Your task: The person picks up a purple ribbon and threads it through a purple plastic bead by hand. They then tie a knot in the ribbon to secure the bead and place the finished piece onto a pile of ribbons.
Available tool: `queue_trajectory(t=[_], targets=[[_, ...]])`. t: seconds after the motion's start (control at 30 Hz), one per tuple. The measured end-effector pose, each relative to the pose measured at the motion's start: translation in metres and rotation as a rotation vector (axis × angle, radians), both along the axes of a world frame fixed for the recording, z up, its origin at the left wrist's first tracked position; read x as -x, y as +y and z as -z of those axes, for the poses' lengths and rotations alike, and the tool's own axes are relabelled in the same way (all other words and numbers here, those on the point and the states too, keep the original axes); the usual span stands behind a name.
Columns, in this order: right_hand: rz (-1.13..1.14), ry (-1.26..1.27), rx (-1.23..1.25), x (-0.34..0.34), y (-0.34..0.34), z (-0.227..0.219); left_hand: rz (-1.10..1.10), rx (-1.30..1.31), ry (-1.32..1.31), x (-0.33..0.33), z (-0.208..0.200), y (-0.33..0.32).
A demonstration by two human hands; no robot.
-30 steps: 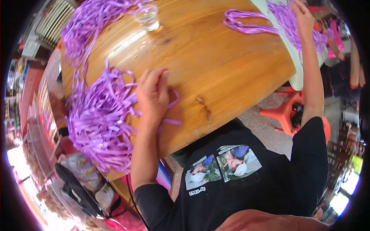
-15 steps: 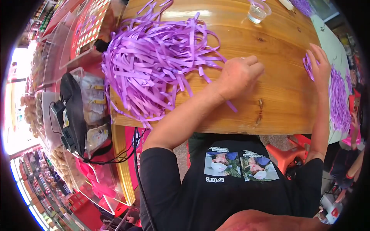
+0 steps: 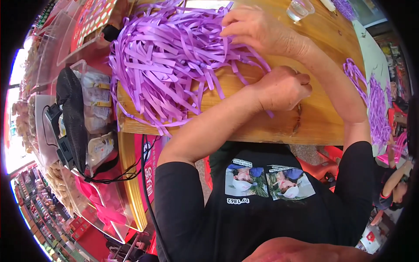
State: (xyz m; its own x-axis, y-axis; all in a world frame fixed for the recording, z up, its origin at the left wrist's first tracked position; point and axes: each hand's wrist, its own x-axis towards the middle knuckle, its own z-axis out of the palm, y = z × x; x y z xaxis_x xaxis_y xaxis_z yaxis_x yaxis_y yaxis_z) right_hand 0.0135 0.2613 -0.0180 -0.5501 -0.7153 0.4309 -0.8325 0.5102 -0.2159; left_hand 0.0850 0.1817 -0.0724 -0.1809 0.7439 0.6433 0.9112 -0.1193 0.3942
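Observation:
A large loose pile of purple ribbon strips [image 3: 161, 65] covers the left part of the wooden table [image 3: 323, 124]. My right hand [image 3: 251, 28] reaches across to the pile's right edge, thumb and fingers pinched at a purple ribbon there. Closer to me, my left hand [image 3: 286, 87] is curled closed above the table. A strip from the pile runs toward the left wrist, and its end shows just below it. Whatever the left fingers hold is hidden inside them. Toward the right edge lies a small looped bunch of purple ribbon [image 3: 355, 76], apart from both hands.
A clear plastic cup [image 3: 300, 10] stands at the far side. More purple ribbon [image 3: 379, 113] hangs over a pale surface at right. Left of the table are clear tubs [image 3: 100, 105], a black pouch [image 3: 72, 118] and cables. Another person's arm [image 3: 396, 179] shows at far right.
My right hand has left the small bunch at the right edge and swung left to the big pile. My left hand stays closed and has shifted slightly right.

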Motion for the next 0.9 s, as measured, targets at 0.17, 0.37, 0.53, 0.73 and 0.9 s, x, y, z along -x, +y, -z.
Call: queue_trajectory(t=[0.17,0.37,0.53,0.73,0.9], targets=[[-0.002,0.059,-0.149,-0.007,-0.027,0.011,0.02,-0.174,0.031,0.002,0.013,0.008],[-0.304,0.632,0.023,0.013,-0.011,0.0,0.039,-0.108,0.016,0.0,0.005,0.003],[0.043,-0.358,0.676,-0.035,-0.002,-0.047,-0.118,-0.232,0.059,0.002,0.007,0.001],[0.514,-0.852,1.069,-0.088,0.085,-0.05,-0.24,-0.418,0.144,0.004,-0.012,-0.002],[0.552,-0.561,0.721,-0.131,0.12,-0.031,-0.277,-0.551,0.141,0.006,-0.018,0.002]])
